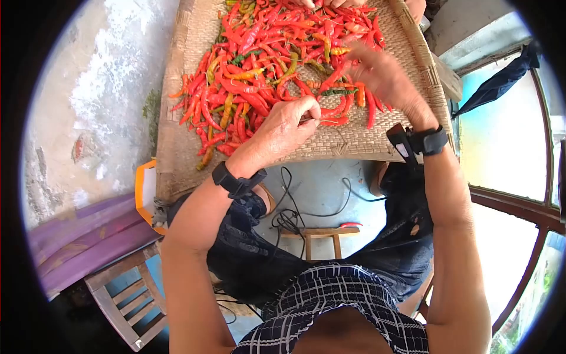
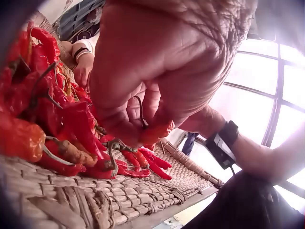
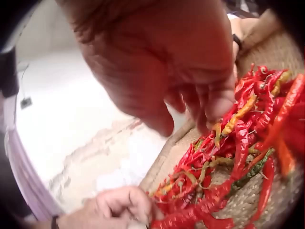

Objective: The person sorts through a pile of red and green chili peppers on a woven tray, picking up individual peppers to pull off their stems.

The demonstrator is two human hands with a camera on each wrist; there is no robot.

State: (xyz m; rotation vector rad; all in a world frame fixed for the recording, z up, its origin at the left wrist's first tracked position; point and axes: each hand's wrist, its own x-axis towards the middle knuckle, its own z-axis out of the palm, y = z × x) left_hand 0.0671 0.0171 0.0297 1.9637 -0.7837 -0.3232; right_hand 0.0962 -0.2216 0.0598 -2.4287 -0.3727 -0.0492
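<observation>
Red peppers [image 1: 253, 76], with some yellow and green ones among them, are heaped on a woven tray [image 1: 348, 141]. My left hand [image 1: 283, 131] is at the heap's near edge. In the left wrist view, the fingers and thumb of that hand [image 2: 167, 52] pinch a small orange-red pepper [image 2: 158, 132] with a curved stem. My right hand [image 1: 383, 76], blurred, is over the right part of the heap. In the right wrist view, this hand [image 3: 162, 62] hangs above the peppers [image 3: 240, 148] with its fingers loosely bent and apart, nothing visible in them.
Another person's hands [image 1: 336, 3] are at the tray's far side. A small wooden stool [image 1: 321, 232] and black cables [image 1: 289, 219] are on the floor below. A wooden chair [image 1: 132, 301] is at the lower left, a window [image 1: 507, 135] at the right.
</observation>
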